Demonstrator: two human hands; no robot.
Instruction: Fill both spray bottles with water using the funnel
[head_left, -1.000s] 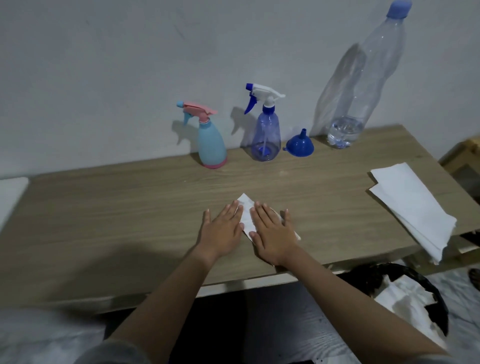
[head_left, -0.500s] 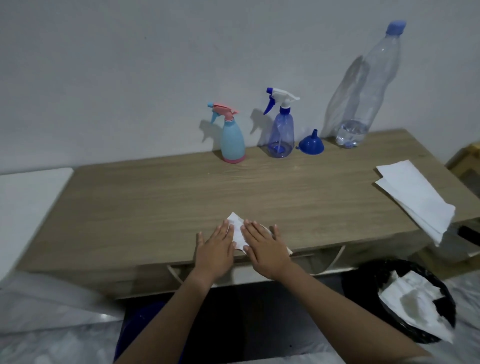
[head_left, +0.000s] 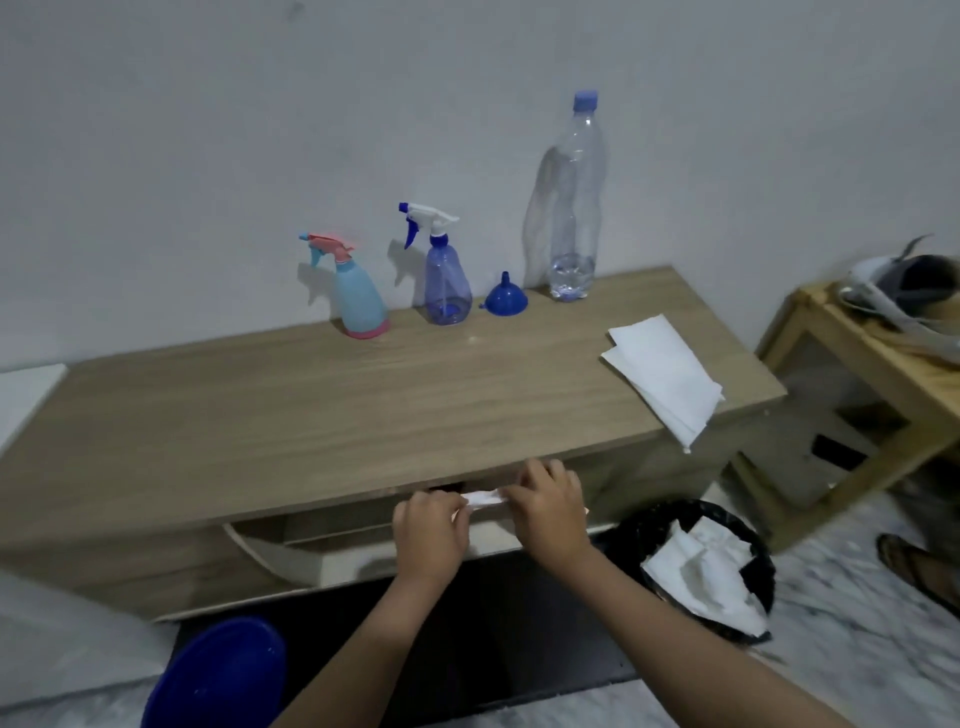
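Against the wall, behind the worktop (head_left: 363, 415), stand the task's things in a row: the pale blue spray bottle (head_left: 360, 296) with its pink trigger, just right of it the clear blue spray bottle (head_left: 445, 283), then the small blue funnel (head_left: 505, 298) resting mouth-down, and right again the tall water bottle (head_left: 574, 208), capped and nearly empty.

Both sprayers look like thin, light plastic that would tip easily; I'd judge the body the place to hold while the trigger head is unscrewed at the collar. The funnel is stiff and best pinched by its spout. The tall bottle looks soft-walled and likely to dent, so a grip low on its waist seems safest.

Well in front of that row, at the worktop's near edge, the left hand (head_left: 431, 535) and right hand (head_left: 550, 506) have their fingers pinched on a folded white tissue (head_left: 485, 498).
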